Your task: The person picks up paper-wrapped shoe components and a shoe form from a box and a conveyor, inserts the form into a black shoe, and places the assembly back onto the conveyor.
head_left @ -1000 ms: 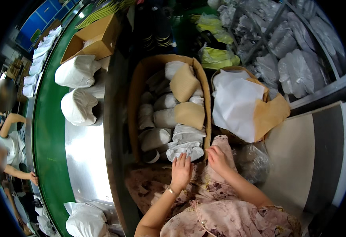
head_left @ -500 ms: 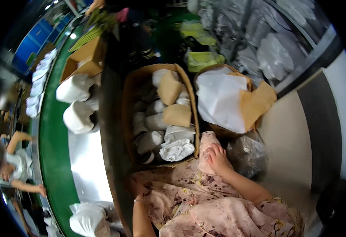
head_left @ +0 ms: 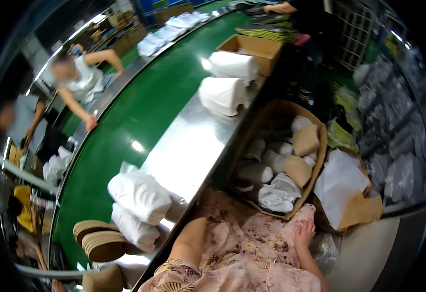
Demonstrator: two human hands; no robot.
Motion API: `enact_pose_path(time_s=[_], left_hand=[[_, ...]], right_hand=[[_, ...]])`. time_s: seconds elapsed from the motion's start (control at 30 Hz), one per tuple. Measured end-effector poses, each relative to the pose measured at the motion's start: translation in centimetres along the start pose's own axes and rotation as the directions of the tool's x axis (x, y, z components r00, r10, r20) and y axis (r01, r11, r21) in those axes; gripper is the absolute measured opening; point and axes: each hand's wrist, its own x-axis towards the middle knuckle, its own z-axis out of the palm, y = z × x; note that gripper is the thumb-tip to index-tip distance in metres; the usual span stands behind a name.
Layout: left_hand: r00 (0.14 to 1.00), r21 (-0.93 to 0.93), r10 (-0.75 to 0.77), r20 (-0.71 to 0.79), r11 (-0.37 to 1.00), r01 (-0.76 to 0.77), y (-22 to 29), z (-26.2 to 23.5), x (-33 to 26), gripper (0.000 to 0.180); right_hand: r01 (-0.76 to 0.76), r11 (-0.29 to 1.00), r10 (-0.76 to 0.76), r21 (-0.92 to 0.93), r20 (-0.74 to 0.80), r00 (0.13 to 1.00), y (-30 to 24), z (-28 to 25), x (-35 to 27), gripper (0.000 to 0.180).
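My right hand (head_left: pixel 304 233) lies on my knee, over the floral pink cloth (head_left: pixel 242 238) of my clothing. Its fingers are spread and it holds nothing. My left forearm (head_left: pixel 191 238) reaches along my lap beside the metal table edge; the hand at its end is lost in shadow, so its fingers cannot be made out. Just beyond my knees stands a cardboard box (head_left: pixel 322 146) holding several white and grey rounded pieces, with tan pieces (head_left: pixel 298 170) on top. Crumpled white wrapping (head_left: pixel 277 193) lies at its near end.
A metal tabletop (head_left: pixel 183 141) beside a green conveyor (head_left: pixel 120 117) bears white wrapped bundles (head_left: pixel 140 194), stacked tan curved pieces (head_left: pixel 103 245) and an open carton (head_left: pixel 271 46). A second box with white sheeting (head_left: pixel 339 182) stands right. Across the belt a person (head_left: pixel 84 80) leans on the edge.
My view has swung left, so more of the conveyor and the near bundles show. My right hand stays on my knee; the left arm stays by the table edge.
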Motion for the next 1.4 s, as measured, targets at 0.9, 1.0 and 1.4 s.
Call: enact_pose_path(time_s=[0.9, 1.0, 1.4], left_hand=[[0.751, -0.792, 0.255, 0.610, 0.232, 0.565, 2.2, 1.1, -8.4, 0.036], [0.931, -0.560, 0.054, 0.361, 0.811, 0.170, 5.0, -8.0, -14.4, 0.033], [0.353, 0.167, 0.189, -0.916, 0.982, -0.094, 0.0, -32.1, -38.8, 0.029]], right_hand=[[-0.079, 0.967, 0.139, -0.244, 0.243, 0.960, -2.5, -0.3, 1.2, 0.037], [0.120, 0.990, -0.090, -0.076, 0.320, 0.943, -2.3, -1.4, 5.2, 0.029], [0.854, -0.334, -0.821, 0.399, -0.568, -0.056, -42.2, -20.9, -2.9, 0.028]])
